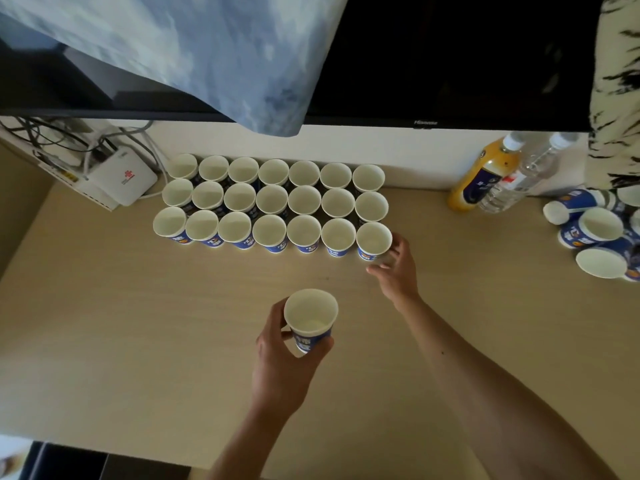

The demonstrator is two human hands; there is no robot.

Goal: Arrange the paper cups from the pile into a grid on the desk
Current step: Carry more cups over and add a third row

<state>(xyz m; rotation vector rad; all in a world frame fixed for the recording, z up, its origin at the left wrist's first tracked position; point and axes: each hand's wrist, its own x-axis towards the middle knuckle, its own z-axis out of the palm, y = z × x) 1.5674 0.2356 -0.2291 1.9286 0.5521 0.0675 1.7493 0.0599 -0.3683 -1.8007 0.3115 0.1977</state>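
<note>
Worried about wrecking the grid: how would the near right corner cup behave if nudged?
The corner cup looks empty and paper-thin, so probably light and easily slid. Its rim is wider than its base, so it may tip.

1 head cam, wide-angle, looks fwd+down on desk (104, 306) from close above; edges prob. warped.
</note>
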